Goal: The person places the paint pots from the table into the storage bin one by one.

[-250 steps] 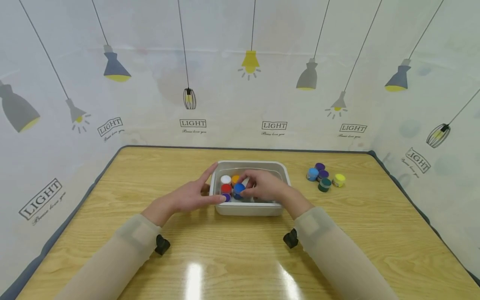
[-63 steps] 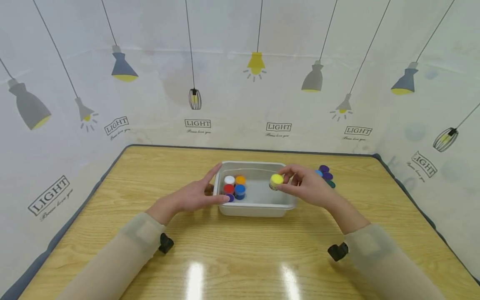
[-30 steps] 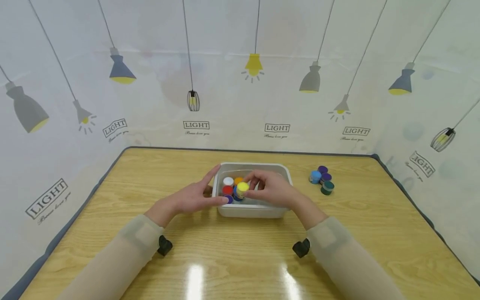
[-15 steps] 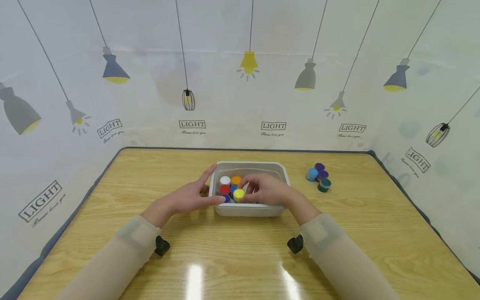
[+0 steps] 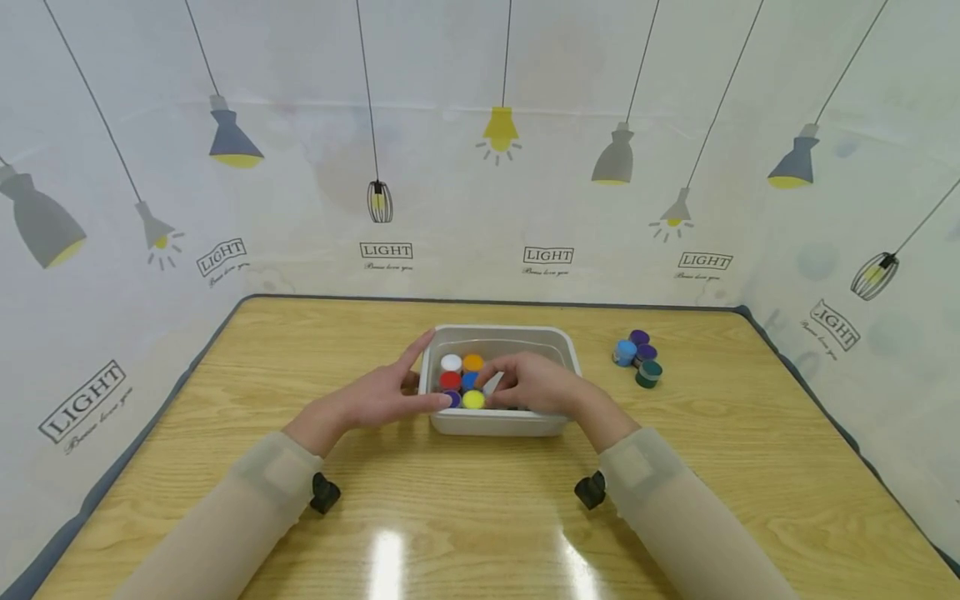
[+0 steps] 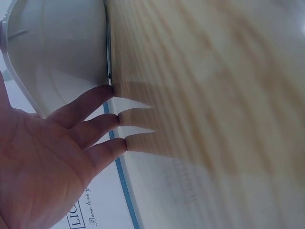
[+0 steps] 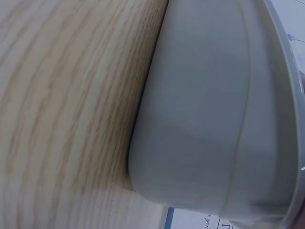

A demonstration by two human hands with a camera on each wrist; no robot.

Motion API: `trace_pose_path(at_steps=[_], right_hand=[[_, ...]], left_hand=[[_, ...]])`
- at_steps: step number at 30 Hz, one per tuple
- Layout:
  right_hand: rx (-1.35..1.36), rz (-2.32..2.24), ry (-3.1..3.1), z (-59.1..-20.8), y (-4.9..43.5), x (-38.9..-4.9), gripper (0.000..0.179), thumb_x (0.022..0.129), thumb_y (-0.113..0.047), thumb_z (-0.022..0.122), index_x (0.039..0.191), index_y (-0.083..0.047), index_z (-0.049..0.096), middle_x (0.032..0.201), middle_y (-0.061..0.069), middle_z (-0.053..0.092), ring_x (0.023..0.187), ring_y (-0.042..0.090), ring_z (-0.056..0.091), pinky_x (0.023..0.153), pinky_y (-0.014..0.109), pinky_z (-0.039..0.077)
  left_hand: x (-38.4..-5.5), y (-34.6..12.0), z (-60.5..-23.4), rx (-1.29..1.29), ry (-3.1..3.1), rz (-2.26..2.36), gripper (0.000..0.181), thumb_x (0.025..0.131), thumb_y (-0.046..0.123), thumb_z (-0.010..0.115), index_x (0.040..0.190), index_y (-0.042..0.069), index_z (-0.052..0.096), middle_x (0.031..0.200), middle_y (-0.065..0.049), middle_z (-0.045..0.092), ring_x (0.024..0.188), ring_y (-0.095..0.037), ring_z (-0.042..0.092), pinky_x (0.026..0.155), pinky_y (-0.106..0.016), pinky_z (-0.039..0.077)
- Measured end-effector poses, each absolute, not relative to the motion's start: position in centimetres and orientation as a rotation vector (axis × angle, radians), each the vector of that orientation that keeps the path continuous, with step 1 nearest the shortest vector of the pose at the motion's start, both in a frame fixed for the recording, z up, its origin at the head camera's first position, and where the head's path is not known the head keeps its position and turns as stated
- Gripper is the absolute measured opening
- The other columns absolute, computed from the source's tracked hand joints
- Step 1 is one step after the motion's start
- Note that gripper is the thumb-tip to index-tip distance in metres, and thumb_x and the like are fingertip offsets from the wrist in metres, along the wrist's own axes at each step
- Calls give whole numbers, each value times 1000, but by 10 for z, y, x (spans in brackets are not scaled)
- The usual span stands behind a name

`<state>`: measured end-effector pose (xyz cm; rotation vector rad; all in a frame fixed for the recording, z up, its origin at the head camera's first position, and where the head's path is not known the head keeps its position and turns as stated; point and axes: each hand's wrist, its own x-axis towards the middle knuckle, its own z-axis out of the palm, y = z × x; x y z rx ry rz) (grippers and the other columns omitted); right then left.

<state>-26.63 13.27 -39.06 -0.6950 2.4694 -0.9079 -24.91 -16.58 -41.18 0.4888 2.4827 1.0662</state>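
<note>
Wood-grain table [image 5: 450,504], white tub [image 5: 497,425] nr ctr, lt blue jar [image 5: 624,353], dk green jar [image 5: 648,375], 2 purple jars [image 5: 639,337]

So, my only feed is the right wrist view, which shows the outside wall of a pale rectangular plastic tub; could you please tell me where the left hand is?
Observer: The left hand is at the left end of the pale tub, thumb and index finger spread across it.
Operator: Thank you; and what is the other hand nearest to?
Observer: The right hand reaches into the tub beside a small round yellow-lidded jar; I can't tell whether they touch.
Operator: Is anything outside the tub, please?
Observer: Yes, a small round light-blue jar, two purple-lidded jars and a dark-green jar stand clustered on the light wooden table, right of the tub.
</note>
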Motion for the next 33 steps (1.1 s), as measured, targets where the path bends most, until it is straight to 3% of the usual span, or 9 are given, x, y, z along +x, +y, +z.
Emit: trace_pose_path(at_steps=[33], right_hand=[[-723, -961, 2456, -389, 133, -262, 24, 106, -29, 75, 128, -19, 77, 101, -3, 78, 87, 17, 69, 85, 34, 60]], left_hand=[[-248, -165, -412, 498, 2485, 1077, 114, 92, 79, 71, 173, 53, -6, 166, -15, 55, 150, -38, 57, 125, -68, 41]])
